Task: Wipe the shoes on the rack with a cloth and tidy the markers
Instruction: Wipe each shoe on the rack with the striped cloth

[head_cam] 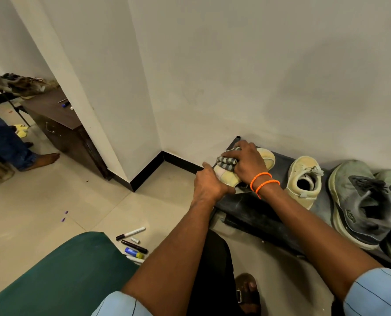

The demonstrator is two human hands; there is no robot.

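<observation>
Dim, flat indoor light with a yellow-green cast; source not visible. Wall evenly grey, no glare. Soft shadows only: under the rack and along the black skirting. Strong wide-angle distortion, so wall edges bow and lean at left, and near arms look stretched. Centre reasonably sharp; the far-left desk is soft and noisy. Slight compression smear on floor tiles.
</observation>
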